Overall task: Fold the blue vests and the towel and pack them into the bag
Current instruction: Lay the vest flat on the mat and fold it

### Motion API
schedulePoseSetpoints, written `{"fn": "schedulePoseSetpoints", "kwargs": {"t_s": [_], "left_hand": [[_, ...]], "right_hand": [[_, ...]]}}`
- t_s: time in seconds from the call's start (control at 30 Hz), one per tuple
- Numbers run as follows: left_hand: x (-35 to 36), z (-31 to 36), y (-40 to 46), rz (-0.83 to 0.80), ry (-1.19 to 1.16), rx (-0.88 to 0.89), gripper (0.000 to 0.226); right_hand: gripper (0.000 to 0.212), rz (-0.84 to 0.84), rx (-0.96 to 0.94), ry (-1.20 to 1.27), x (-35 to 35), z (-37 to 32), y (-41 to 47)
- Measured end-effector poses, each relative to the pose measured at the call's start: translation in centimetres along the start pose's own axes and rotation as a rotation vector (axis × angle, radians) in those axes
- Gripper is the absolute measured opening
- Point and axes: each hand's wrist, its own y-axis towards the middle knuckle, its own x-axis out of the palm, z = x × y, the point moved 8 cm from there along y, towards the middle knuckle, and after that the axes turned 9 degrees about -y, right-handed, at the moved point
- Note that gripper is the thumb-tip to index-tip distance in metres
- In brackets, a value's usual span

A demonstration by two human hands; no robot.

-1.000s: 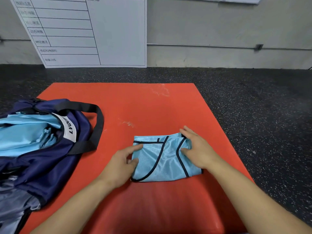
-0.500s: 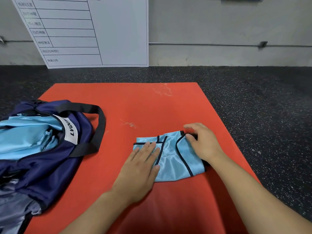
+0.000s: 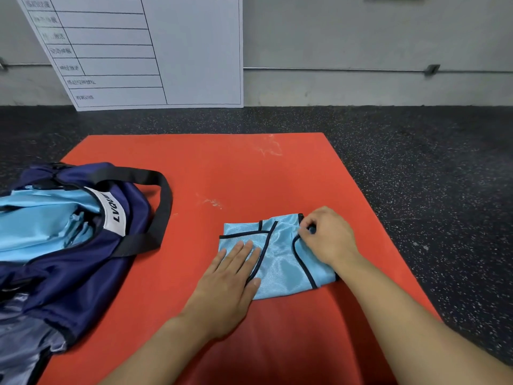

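A folded light-blue vest (image 3: 280,259) with dark trim lies on the red mat (image 3: 222,173). My left hand (image 3: 230,284) lies flat with straight fingers on the vest's near-left corner, pressing it down. My right hand (image 3: 327,237) has its fingers curled at the vest's far-right edge, pinching the trimmed fabric there. At the left, an open navy bag (image 3: 91,262) with a black strap rests partly on the mat. Light-blue fabric (image 3: 41,218) shows inside its opening. No towel is in sight.
Dark speckled floor (image 3: 416,162) surrounds the mat. A white board (image 3: 144,51) with a printed table leans against the grey wall behind the mat. Grey fabric (image 3: 19,343) lies at the bottom left under the bag.
My left hand went from gripping the vest's left edge to lying flat on it. My right hand curled from flat into a pinch on the far-right edge.
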Motion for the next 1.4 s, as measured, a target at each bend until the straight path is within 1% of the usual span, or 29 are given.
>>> {"fn": "schedulePoseSetpoints", "kwargs": {"t_s": [0.07, 0.13, 0.2, 0.27, 0.33, 0.37, 0.4, 0.47, 0.5, 0.53, 0.6, 0.63, 0.67, 0.77, 0.83, 0.97, 1.03, 1.13, 1.23, 1.3, 1.4], "left_hand": [[-0.2, 0.1, 0.1, -0.005, -0.012, 0.001, 0.068], [-0.1, 0.0, 0.1, -0.015, -0.012, -0.004, 0.070], [-0.1, 0.1, -0.1, -0.008, -0.031, -0.010, 0.069], [-0.5, 0.4, -0.2, 0.013, -0.067, -0.017, 0.068], [-1.0, 0.9, -0.5, 0.049, -0.042, 0.016, 0.065], [-1.0, 1.4, -0.6, 0.054, -0.004, 0.050, 0.064], [-0.8, 1.6, -0.7, 0.052, 0.028, 0.081, 0.063], [-0.3, 1.4, -1.0, 0.041, 0.055, 0.094, 0.061], [-0.1, 1.1, -1.1, 0.040, 0.057, 0.085, 0.060], [0.2, 0.9, -1.1, 0.040, 0.058, 0.076, 0.060], [0.3, 0.7, -1.2, 0.052, 0.059, 0.063, 0.060], [0.3, 0.7, -1.3, 0.059, 0.060, 0.058, 0.060], [0.3, 0.7, -1.4, 0.065, 0.057, 0.053, 0.060], [-0.1, 0.5, -1.7, 0.091, 0.043, 0.036, 0.060], [-0.6, 0.0, -1.9, 0.099, 0.044, 0.014, 0.059], [-2.1, -2.0, -1.3, 0.131, 0.070, -0.078, 0.061], [-2.7, -3.3, -1.0, 0.150, 0.071, -0.140, 0.065], [-3.5, -4.6, -0.5, 0.152, 0.096, -0.189, 0.066], [-4.2, -4.5, -0.5, 0.108, 0.070, -0.194, 0.078], [-4.4, -4.5, -0.6, 0.089, 0.016, -0.204, 0.087], [-4.4, -4.2, -0.5, 0.076, -0.032, -0.172, 0.091]], "right_hand": [[0.015, 0.103, 0.003, 0.076, -0.9, -0.3, 0.3], [0.015, 0.193, -0.024, 0.153, -1.8, -1.2, 0.4], [0.015, 0.189, -0.045, 0.152, -1.0, -1.8, 0.6], [0.017, 0.115, -0.023, 0.112, 0.8, -1.4, 0.6], [0.014, 0.064, -0.012, 0.070, 1.7, -1.0, 0.6], [0.011, 0.078, -0.027, 0.016, 1.4, -1.1, 0.5], [0.013, 0.134, -0.080, -0.069, 1.1, -2.0, 0.4], [0.024, 0.251, -0.209, -0.234, 0.9, -4.6, -0.4], [0.032, 0.254, -0.243, -0.274, 1.6, -5.7, -1.0], [0.046, 0.182, -0.242, -0.289, 2.9, -6.4, -1.7], [0.078, -0.016, -0.194, -0.322, 5.9, -6.5, -3.2], [0.087, -0.068, -0.172, -0.337, 6.9, -6.0, -3.6], [0.091, -0.083, -0.156, -0.338, 7.3, -5.5, -3.8], [0.091, -0.058, -0.150, -0.325, 7.1, -5.3, -3.6], [0.088, -0.054, -0.200, -0.297, 7.1, -6.3, -3.7], [0.091, -0.147, -0.263, -0.315, 7.9, -7.4, -4.3], [0.092, -0.143, -0.261, -0.306, 7.7, -7.9, -4.5], [0.083, -0.130, -0.341, -0.270, 7.9, -9.4, -5.2], [0.073, -0.157, -0.372, -0.280, 8.3, -9.7, -5.4], [0.076, -0.168, -0.383, -0.246, 8.1, -9.7, -5.4], [0.083, -0.196, -0.430, -0.188, 7.4, -9.2, -6.1]]}}
